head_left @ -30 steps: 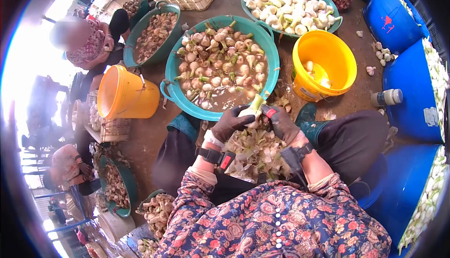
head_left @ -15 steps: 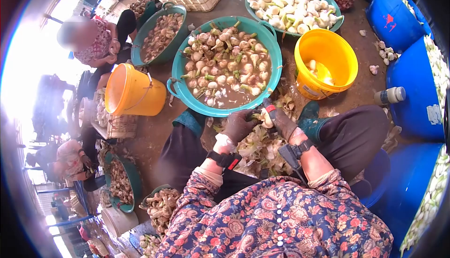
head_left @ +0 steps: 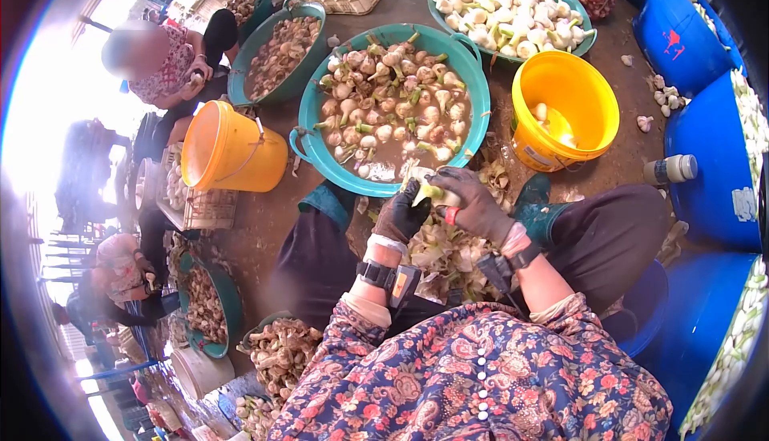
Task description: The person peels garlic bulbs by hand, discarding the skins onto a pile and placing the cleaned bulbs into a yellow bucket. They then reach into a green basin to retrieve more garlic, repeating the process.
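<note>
My left hand, in a dark glove, closes round a garlic bulb with a pale green stem, just over the near rim of a teal tub. In that tub, unpeeled garlic bulbs float in brown water. My gloved right hand presses against the bulb from the other side. It also grips a small tool with a red handle; fingers hide the rest of it. Loose garlic skins are heaped below my hands, between my legs.
A yellow bucket holding a few peeled bulbs stands right of the tub. Behind it, a basin is full of white garlic. Blue barrels line the right. Another yellow bucket and co-workers are at left.
My right hand has turned and come up over the bulb, and the red handle now points lower. The bulb has risen slightly toward the tub rim. The view has shifted a little.
</note>
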{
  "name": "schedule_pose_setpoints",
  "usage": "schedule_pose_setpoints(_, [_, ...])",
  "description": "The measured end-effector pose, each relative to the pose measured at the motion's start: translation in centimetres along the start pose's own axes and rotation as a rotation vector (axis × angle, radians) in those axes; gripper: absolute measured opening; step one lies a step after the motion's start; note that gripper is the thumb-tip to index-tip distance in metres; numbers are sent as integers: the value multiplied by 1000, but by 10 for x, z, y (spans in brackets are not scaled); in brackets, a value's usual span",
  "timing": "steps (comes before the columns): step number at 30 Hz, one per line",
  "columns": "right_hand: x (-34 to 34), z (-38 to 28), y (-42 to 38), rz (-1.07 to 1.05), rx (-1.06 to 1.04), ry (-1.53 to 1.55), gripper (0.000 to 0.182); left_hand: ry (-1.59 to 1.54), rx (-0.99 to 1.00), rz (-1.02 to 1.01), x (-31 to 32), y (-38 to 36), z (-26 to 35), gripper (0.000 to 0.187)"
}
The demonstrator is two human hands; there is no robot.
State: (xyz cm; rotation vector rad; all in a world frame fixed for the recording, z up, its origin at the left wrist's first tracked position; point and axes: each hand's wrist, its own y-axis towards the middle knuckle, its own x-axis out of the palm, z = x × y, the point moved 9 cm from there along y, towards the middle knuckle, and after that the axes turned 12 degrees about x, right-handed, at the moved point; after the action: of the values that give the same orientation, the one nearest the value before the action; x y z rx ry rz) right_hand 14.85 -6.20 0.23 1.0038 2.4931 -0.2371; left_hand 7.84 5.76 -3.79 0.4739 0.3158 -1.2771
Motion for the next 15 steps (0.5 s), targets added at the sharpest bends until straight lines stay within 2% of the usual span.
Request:
schedule_pose_setpoints(1, [-1, -11, -3, 129, -94, -336, 38, -10, -25, -10, -1, 2, 3, 35])
schedule_pose_setpoints(2, [-2, -10, -3, 163, -69, -378, 32, -235, -53, 39, 2, 1, -10, 33])
schedule_pose_setpoints(3, [-5, 1, -1, 171, 17, -117, 31, -459, -82, 93, 6, 1, -22, 31])
schedule_pose_setpoints(5, [2, 35, 0, 180, 190, 407, 29, -576, -77, 114, -2, 2, -1, 29])
schedule_pose_setpoints(6, [10, 65, 1, 129, 436, 649, 24, -590, -57, 96, -5, 2, 8, 30])
schedule_pose_setpoints(7, [9, 84, -1, 122, 581, 775, 24, -604, -37, 78, -8, 2, 17, 31])
schedule_pose_setpoints(8, [10, 100, -5, 113, 727, 902, 24, -585, -5, 23, -11, 0, 30, 31])
schedule_pose_setpoints(9, [14, 115, -11, 103, 874, 1028, 25, -705, -87, -124, -3, -7, 29, 31])
schedule_pose_setpoints(10, [20, 124, -10, 84, 884, 1117, 25, -802, -182, -271, 5, -16, 30, 32])
schedule_pose_setpoints(11, [28, 126, -2, 63, 823, 1287, 25, -653, -121, -368, 4, -24, 39, 29])
schedule_pose_setpoints(13, [36, 125, 6, 30, 686, 1624, 25, -627, -118, -616, 9, -37, 56, 27])
schedule_pose_setpoints(14, [35, 128, 4, 39, 709, 1550, 32, -766, -145, -627, 6, -41, 71, 28])
schedule_pose_setpoints(15, [39, 124, 6, -92, 659, 1683, 32, -905, -174, -636, 3, -46, 84, 29])
